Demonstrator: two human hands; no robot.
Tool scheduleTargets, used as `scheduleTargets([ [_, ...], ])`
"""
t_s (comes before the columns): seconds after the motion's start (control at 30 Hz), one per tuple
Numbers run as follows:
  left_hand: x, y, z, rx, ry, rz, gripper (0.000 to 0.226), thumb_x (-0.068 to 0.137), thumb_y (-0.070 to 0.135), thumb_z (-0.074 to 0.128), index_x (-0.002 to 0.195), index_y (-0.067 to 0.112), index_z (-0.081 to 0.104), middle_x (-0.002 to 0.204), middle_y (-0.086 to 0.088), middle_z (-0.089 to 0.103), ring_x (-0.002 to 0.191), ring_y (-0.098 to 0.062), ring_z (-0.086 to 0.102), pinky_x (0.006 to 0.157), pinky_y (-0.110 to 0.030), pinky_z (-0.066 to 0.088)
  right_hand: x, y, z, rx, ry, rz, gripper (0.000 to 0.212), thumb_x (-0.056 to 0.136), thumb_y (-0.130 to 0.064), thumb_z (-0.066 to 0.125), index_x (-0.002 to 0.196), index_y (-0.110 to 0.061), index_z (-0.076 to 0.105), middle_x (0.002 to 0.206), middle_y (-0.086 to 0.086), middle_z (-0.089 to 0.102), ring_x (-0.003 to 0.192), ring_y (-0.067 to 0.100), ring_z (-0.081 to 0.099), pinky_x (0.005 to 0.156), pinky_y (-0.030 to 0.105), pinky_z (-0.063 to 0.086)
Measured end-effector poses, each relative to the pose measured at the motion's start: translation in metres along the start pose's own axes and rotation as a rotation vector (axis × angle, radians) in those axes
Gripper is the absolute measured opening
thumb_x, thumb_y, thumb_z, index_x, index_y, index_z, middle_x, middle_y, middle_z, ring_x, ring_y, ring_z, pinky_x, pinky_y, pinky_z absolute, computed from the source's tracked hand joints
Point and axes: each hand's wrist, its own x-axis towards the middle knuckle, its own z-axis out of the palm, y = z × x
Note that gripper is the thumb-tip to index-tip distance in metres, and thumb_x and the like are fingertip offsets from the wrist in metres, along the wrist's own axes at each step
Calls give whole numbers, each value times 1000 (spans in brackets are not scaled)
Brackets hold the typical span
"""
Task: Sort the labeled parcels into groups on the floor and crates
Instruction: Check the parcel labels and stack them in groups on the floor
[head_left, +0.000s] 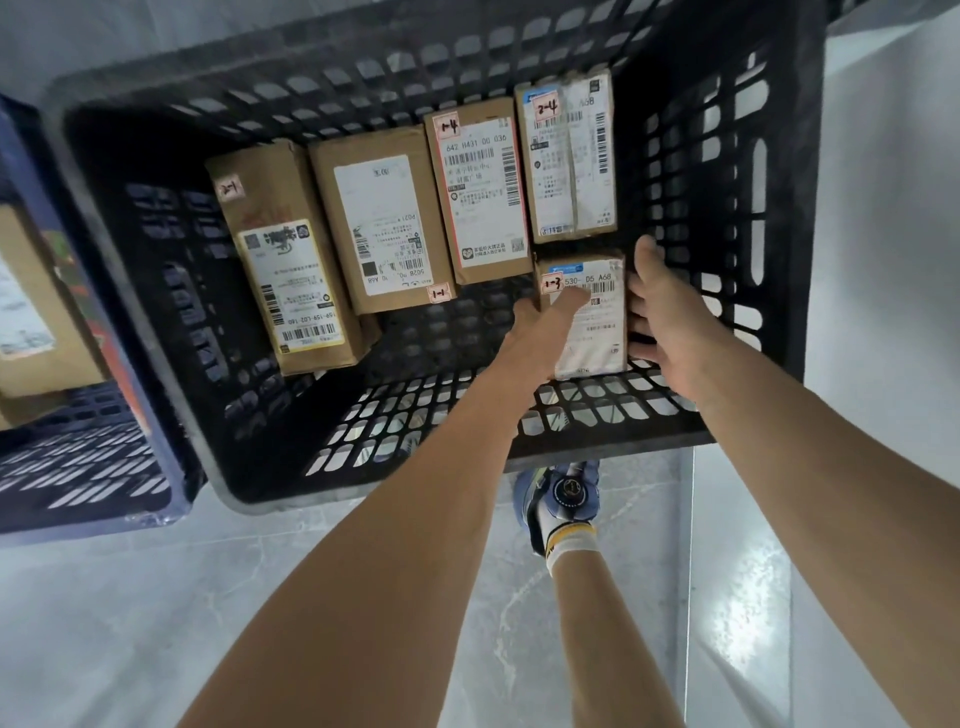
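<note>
A black slatted crate (571, 421) holds several cardboard parcels with shipping labels. At the near right of its floor lies a small parcel tagged 1-3 (597, 312). My left hand (540, 332) grips its left side, thumb lying across the label. My right hand (660, 312) holds its right side with fingers down along the edge. Behind it stands the parcel tagged 2-4 (569, 156). To the left are the parcels tagged 1-4 (480, 192), 1-1 (382, 223) and 2-1 (285, 260), side by side.
A blue crate (83, 467) stands at the left with another cardboard box (31, 312) inside. A pale glossy floor (156, 623) lies below. My shoe (561, 499) shows under the black crate's near rim.
</note>
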Motion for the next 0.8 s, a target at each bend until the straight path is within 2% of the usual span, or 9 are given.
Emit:
scheduleTargets([
  [0.07,-1,3,-1,6,-13,-19,78,92,63,55,156,24,34,155,-3,46,138,-28,44,104,-42,34,3,0,3,-10,3,-1,58,100,-76,29,109,-35,70,105,-9,74,102,11,67,83,32,46],
  [0.17,2,6,-3,24,-31,-33,68,93,62,54,149,24,47,150,-4,53,132,-26,50,109,-44,38,9,3,4,-19,3,-14,62,99,-78,29,115,-35,70,121,-3,73,105,13,66,98,39,47],
  [0.27,2,8,-5,25,-55,-23,59,99,54,52,147,20,51,147,-6,56,130,-26,53,103,-38,39,12,0,5,-67,1,-17,68,99,-78,27,125,-32,70,129,-1,72,114,17,64,109,43,44],
  [0.37,1,8,-6,65,-61,-18,63,95,58,54,147,22,52,146,-4,56,127,-25,54,94,-37,39,13,-10,10,-101,-7,15,82,93,-85,24,141,-31,61,144,2,62,132,23,55,114,49,39],
  [0.47,0,7,-6,53,-51,-32,69,88,63,55,145,25,53,146,-2,56,127,-25,53,94,-39,39,11,-15,15,-132,-28,7,80,96,-82,21,147,-31,56,138,1,65,128,23,58,115,49,40],
  [0.53,1,8,-5,25,-45,-35,65,91,60,55,145,24,53,145,-2,56,127,-25,53,91,-38,38,14,-13,17,-118,-16,-6,78,99,-80,22,147,-30,57,137,2,66,128,23,60,114,47,43],
  [0.63,4,7,-6,-7,-40,-41,59,96,55,55,145,22,53,144,-3,57,127,-23,53,82,-35,36,14,-10,20,-79,-14,-3,73,102,-74,21,140,-28,62,123,0,67,112,19,63,98,39,50],
  [0.7,4,6,-6,-29,-44,-47,58,97,53,54,146,22,52,146,-3,57,128,-23,52,88,-36,34,14,-7,22,-73,-6,-6,75,101,-76,21,141,-29,62,133,0,68,122,21,62,105,44,49],
  [0.8,2,5,-4,-65,-27,-27,58,99,50,54,149,22,49,147,-1,54,126,-21,51,95,-34,33,11,-1,19,-49,11,-24,76,99,-79,22,140,-31,64,140,2,67,134,23,58,119,53,36],
])
